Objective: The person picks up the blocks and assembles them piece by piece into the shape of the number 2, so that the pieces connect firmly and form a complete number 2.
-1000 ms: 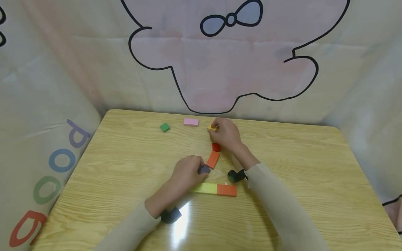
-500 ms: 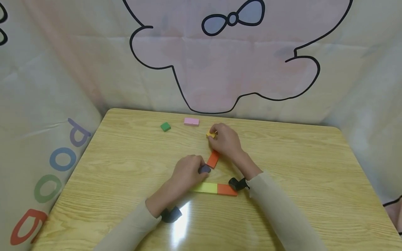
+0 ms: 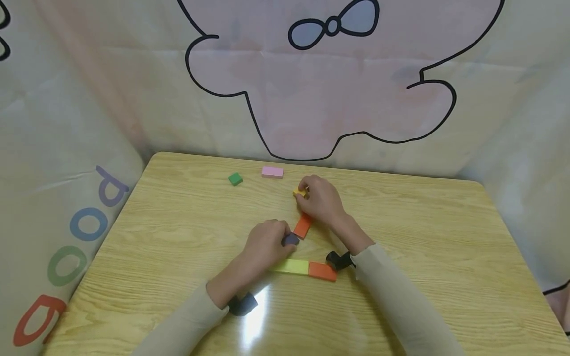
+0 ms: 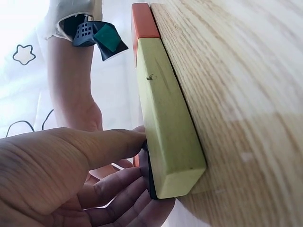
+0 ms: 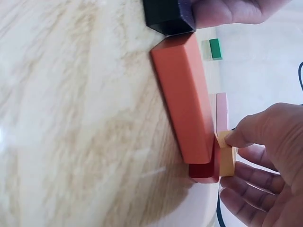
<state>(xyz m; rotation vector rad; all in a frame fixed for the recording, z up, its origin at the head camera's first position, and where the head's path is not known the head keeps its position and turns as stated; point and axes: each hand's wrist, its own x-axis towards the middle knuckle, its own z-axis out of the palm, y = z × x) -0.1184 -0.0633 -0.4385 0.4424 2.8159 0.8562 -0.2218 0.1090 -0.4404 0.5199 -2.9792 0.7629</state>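
My left hand (image 3: 263, 244) grips a dark purple block (image 3: 291, 240) near the table's middle, between thumb and fingers. That block meets one end of an orange block (image 5: 182, 99). At the orange block's far end lies a red block (image 5: 203, 173), hidden under my right hand in the head view. Between thumb and fingers, my right hand (image 3: 322, 199) pinches a small yellow block (image 5: 227, 163), which appears to touch the red one. Nearer me lie a yellow-green block (image 4: 165, 109) and a second orange block (image 3: 322, 271), end to end.
Toward the back of the wooden table (image 3: 423, 237) lie a green block (image 3: 235, 179) and a pink block (image 3: 272, 172). A black wrist camera (image 3: 338, 260) on the right sleeve hangs right by the nearer orange block. Printed cloth (image 3: 378, 113) stands behind the table.
My right hand has drawn the yellow block toward me, up to the red block. The nearer orange block has turned slightly at its right end. My left hand stays put.
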